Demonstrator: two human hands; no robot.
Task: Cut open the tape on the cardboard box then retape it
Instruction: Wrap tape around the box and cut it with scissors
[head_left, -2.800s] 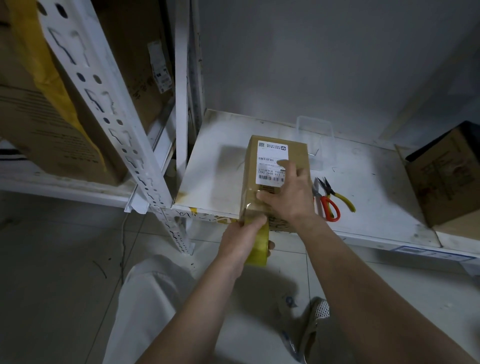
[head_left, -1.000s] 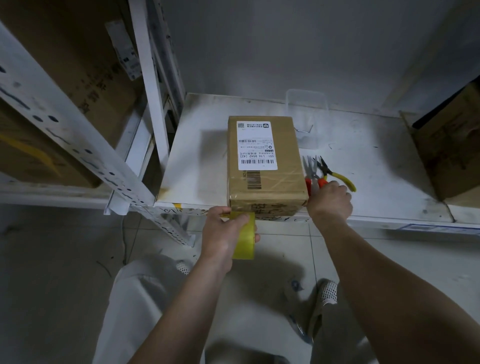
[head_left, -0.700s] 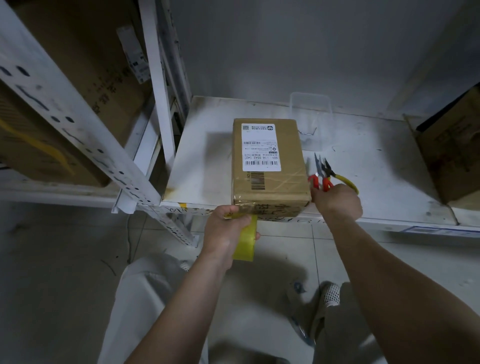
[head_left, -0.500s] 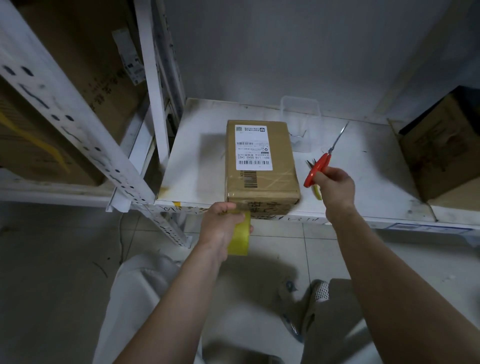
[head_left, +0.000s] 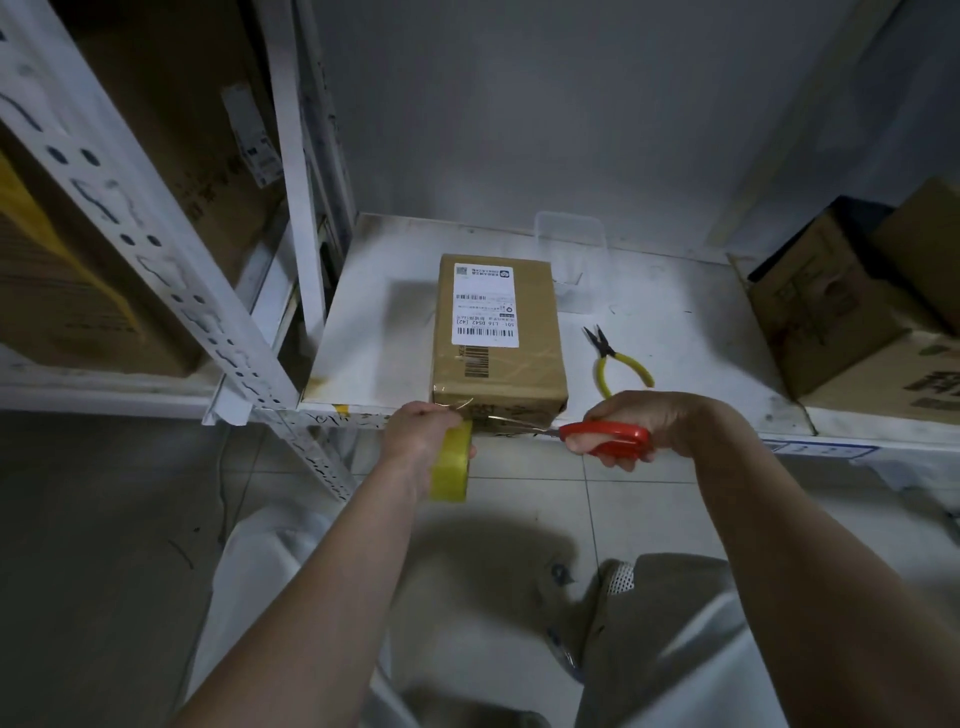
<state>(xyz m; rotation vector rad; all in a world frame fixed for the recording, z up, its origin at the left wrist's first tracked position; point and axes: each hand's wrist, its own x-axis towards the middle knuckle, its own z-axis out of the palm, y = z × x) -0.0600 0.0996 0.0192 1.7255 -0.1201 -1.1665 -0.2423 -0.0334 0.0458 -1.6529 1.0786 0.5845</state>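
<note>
— Head view: where are we?
— Retaping, I'd say. The cardboard box (head_left: 498, 332) sits at the shelf (head_left: 701, 332) front edge; the left hand (head_left: 418, 431) grips the tape roll (head_left: 451, 467) below it, a strip stretched to the box's near face.
— And the right hand (head_left: 654, 423)?
— Its grip is closed round the red scissors (head_left: 605, 436), blades at the strip. Next: snip, press the end down.
— Room?
— Open below the edge; pliers (head_left: 615, 364) lie just right.
</note>
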